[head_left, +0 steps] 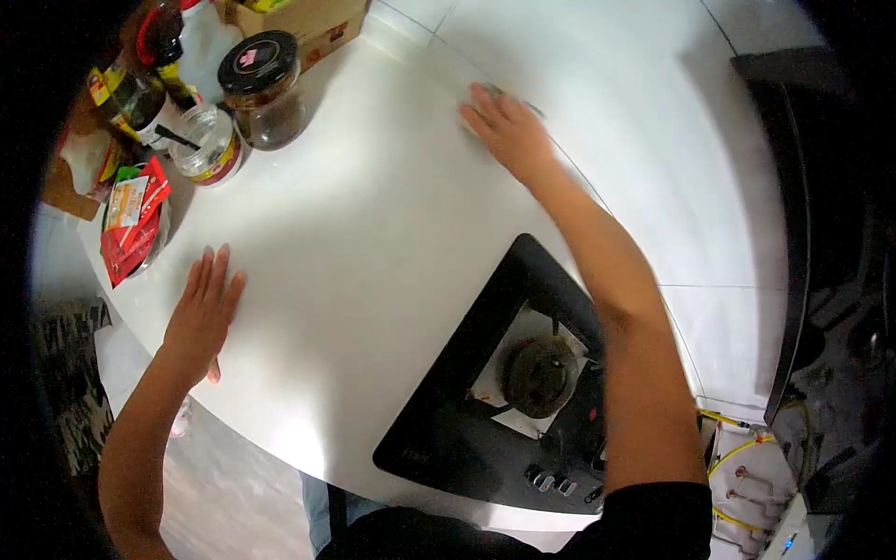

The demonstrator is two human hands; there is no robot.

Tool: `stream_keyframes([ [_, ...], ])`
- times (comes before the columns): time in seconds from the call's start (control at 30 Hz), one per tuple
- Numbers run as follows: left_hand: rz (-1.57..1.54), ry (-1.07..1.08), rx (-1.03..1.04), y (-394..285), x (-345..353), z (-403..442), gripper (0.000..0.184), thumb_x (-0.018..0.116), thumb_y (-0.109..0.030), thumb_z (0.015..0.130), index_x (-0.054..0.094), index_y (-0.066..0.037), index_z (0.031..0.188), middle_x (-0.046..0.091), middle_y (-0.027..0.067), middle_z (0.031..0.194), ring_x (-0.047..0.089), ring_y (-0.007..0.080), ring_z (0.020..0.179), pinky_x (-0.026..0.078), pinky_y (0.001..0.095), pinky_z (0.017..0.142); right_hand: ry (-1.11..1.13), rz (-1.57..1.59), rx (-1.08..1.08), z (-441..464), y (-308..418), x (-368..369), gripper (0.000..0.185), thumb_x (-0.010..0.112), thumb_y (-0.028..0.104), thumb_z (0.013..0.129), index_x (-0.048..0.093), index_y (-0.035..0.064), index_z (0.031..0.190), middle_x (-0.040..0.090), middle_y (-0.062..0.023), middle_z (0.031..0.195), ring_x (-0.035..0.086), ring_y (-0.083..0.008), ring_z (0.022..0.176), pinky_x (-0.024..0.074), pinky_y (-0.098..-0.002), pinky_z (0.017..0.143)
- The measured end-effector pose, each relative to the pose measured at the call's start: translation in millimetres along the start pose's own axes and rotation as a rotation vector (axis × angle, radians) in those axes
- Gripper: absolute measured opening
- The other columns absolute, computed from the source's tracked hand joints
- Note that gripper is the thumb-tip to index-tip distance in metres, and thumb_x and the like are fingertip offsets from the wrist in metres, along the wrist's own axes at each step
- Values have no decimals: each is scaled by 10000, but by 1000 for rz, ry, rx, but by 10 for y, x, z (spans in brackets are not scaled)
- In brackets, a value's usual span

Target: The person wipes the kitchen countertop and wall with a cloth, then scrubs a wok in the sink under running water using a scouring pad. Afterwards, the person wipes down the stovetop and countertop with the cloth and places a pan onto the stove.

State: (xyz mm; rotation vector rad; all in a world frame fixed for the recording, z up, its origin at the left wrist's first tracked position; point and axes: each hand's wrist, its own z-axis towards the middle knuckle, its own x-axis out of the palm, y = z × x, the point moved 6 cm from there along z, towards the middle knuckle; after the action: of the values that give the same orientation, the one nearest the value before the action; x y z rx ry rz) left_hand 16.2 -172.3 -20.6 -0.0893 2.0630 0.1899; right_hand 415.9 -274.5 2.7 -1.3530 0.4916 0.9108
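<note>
On the white countertop my left hand lies flat near the front-left edge, fingers spread a little and nothing in it. My right hand reaches to the back of the counter, by the tiled wall. Its fingers are bent over something thin and greyish, mostly hidden beneath them, too small to name. Below my right forearm is a black gas stove with a round burner.
At the back left stand a dark-lidded glass jar, an open clear jar with a black handle in it, bottles, red packets and a cardboard box. Yellow pipes show at the lower right.
</note>
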Motion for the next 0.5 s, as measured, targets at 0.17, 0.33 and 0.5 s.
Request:
stream_keyframes([
  [0.17,-22,-68,16,49,101,-8,1289,810,-339,207,286,80,1308,109,346,1417,122,453,1342,99,471,1121,61,-104,86,40,97,128,442,507,130,825,479,126,1267,389,-91,1376,456,-224,1146,363,-323,965],
  [0.33,-106,-97,-9,37,65,-27,1269,840,-264,228,275,37,1324,110,311,1433,156,437,1339,129,457,1120,196,101,186,-1307,-47,-116,444,513,105,820,478,119,1263,409,-67,1366,505,-253,1096,424,-364,927],
  [0.5,-55,-109,29,56,140,-38,1295,847,-260,220,264,49,1334,95,329,1428,134,454,1338,133,460,1119,343,109,307,-2889,-133,-633,449,562,83,761,515,126,1205,459,-79,1314,535,-286,1058,478,-377,866],
])
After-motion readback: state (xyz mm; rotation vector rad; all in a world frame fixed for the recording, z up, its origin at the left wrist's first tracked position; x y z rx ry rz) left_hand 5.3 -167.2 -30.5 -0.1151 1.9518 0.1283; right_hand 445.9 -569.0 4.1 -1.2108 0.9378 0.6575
